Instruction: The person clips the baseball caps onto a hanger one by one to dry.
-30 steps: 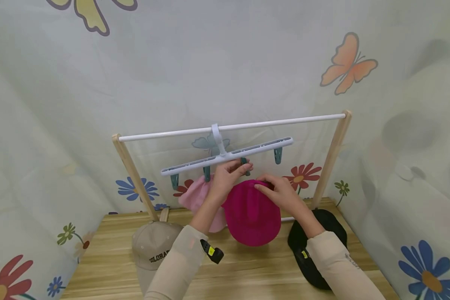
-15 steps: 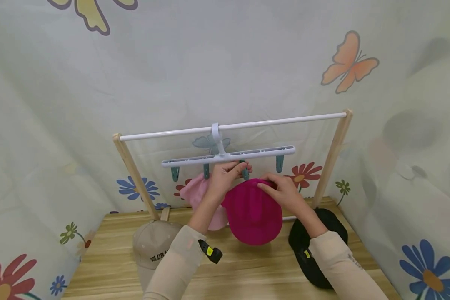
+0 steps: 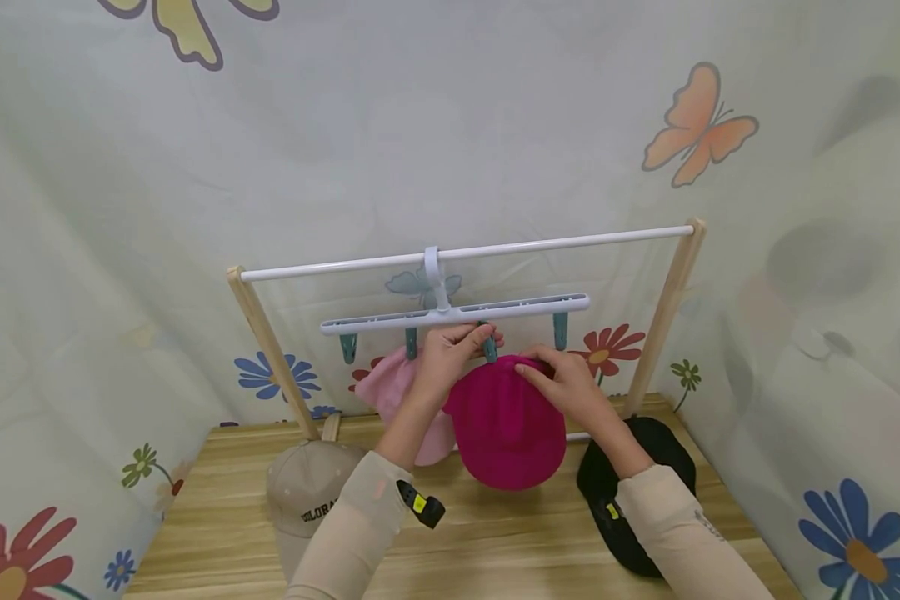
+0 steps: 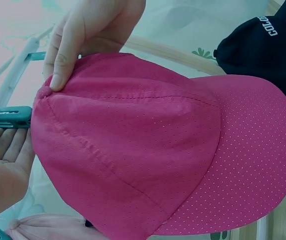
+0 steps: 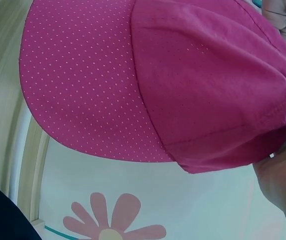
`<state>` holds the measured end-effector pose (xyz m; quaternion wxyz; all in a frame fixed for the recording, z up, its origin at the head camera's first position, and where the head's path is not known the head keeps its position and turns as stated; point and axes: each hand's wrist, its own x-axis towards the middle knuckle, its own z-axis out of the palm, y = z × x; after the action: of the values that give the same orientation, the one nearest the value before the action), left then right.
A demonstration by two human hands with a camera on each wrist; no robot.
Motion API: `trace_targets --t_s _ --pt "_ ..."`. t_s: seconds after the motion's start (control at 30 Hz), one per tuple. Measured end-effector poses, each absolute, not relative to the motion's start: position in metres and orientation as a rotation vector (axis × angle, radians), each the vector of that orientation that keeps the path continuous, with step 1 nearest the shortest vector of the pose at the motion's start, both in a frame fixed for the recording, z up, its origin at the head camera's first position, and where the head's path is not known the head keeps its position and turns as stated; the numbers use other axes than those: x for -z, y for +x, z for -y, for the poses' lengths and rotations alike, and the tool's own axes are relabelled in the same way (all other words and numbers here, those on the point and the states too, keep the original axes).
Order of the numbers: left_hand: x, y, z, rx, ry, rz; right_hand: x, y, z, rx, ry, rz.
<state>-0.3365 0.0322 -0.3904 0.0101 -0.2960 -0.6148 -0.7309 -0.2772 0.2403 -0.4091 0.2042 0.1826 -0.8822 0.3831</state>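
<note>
A magenta cap [image 3: 506,429] hangs brim-down from my right hand [image 3: 568,385], whose thumb and fingers pinch its crown near the top button. My left hand [image 3: 446,354] holds a green clip [image 3: 491,346] of the light-blue hanger [image 3: 525,309] between thumb and fingers. In the left wrist view that clip [image 4: 14,117] meets the crown's edge beside the button; whether its jaws have the fabric I cannot tell. Behind my left forearm a pale pink cap [image 3: 390,387] hangs beneath another clip [image 3: 412,342], partly hidden.
The hanger hooks over a white rail [image 3: 570,242] between wooden posts [image 3: 663,321]. Outer clips hang at its left [image 3: 348,347] and right [image 3: 561,330]. A beige cap [image 3: 307,483] lies left on the wooden table [image 3: 487,550], a black cap [image 3: 663,454] right, partly behind my right sleeve.
The hanger's right end has dropped and its left end risen, so it sits more level. The held clip now points down to the magenta cap's top. My right hand has barely moved.
</note>
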Motion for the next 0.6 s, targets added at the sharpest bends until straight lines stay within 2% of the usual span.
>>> trace_targets --t_s 0.6 --pt "0.389 -0.332 -0.031 2.107 -0.88 1.99 0.418 -0.273 -0.221 -1.261 0.312 2.243"
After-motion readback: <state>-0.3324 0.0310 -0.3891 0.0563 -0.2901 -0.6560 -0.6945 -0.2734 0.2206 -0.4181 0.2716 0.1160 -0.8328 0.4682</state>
